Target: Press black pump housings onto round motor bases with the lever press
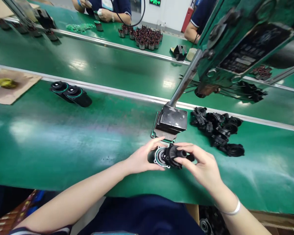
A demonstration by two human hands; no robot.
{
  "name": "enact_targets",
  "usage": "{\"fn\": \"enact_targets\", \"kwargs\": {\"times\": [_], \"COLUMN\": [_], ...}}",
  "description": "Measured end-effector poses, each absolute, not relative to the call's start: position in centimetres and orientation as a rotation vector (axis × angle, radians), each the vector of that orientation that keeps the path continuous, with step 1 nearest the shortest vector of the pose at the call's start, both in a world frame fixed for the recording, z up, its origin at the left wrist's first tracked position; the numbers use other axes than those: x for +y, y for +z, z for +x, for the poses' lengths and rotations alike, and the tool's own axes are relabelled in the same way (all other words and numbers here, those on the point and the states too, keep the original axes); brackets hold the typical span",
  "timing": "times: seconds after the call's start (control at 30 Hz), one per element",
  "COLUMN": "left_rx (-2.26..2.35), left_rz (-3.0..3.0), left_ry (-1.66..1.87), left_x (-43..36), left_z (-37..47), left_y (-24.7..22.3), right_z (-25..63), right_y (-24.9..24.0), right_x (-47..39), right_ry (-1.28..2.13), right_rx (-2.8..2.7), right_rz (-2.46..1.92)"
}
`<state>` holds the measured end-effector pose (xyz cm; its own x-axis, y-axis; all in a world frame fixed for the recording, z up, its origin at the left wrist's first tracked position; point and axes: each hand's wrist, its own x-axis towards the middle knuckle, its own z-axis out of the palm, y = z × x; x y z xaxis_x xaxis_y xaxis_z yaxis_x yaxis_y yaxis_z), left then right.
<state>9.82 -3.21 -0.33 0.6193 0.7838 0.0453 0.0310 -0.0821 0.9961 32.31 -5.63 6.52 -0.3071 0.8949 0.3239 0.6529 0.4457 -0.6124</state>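
Near the front edge of the desk (88,137), right of its middle, the person's two bare hands meet over the green top. The left forearm slants in from the lower left, the wrist nearly straight; the left hand (142,158) curls round a dark can (151,157), thumb on the near side and fingers on the far side. The right forearm, a pale band (233,209) at its wrist, angles in from the lower right, and the right hand (205,164) pinches a black cover (172,156) between thumb and fingertips. The can lies on its side in that grasp, its long axis running roughly left to right along the front edge, its ringed open end facing right and somewhat up. The cover sits right at that opening, hiding part of the rim, its spout (182,153) pointing right, between the right thumb and fingers. I can't tell whether the two parts are seated together. Just beyond the hands is a metal block (172,118); more covers (219,130) lie to its right, and two cans (74,94) rest by the rail at the far left.
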Motion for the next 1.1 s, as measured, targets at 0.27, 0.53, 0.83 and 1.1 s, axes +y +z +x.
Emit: {"fn": "enact_targets", "kwargs": {"times": [0.27,0.53,0.83,1.1], "left_rx": [0.642,0.590,0.583,0.557], "left_rz": [1.488,1.547,1.589,1.706], "left_ry": [0.700,0.674,0.671,0.725], "left_x": [-2.7,-2.1,-1.8,-1.9], "left_z": [9.4,9.4,9.3,9.3], "left_y": [-0.9,-0.9,-0.8,-0.9], "right_z": [29.6,30.0,30.2,30.2], "right_y": [5.6,6.1,5.6,5.7], "right_x": [-5.3,-4.9,-5.0,-5.3], "right_ry": [0.297,0.286,0.257,0.243], "right_rx": [-2.301,-2.404,-2.428,-2.455], "right_rz": [-1.109,-1.101,-1.082,-1.117]}}
